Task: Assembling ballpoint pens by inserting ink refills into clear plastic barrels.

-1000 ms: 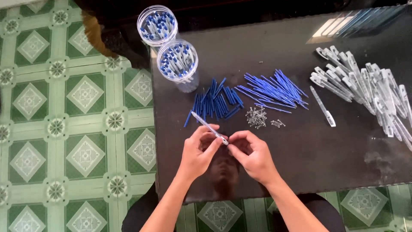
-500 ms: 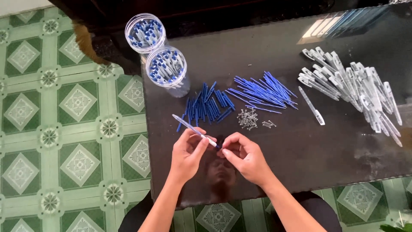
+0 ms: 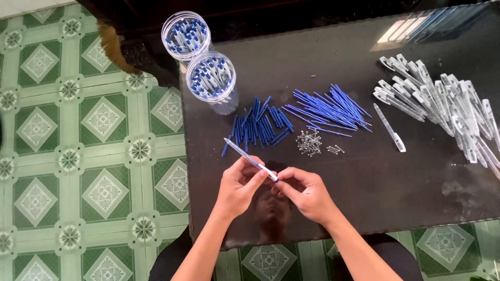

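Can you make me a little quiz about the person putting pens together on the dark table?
1. True or false: the left hand holds a pen that points up and to the left.
2. What lies between the blue pieces and the clear barrels? A) coins B) small metal springs C) buttons
3. How many round tubs of finished pens stand at the table's top left?

Key:
1. True; the right hand meets it at the pen's lower end.
2. B, the springs lie below the blue refills, left of the clear barrels.
3. Two tubs.
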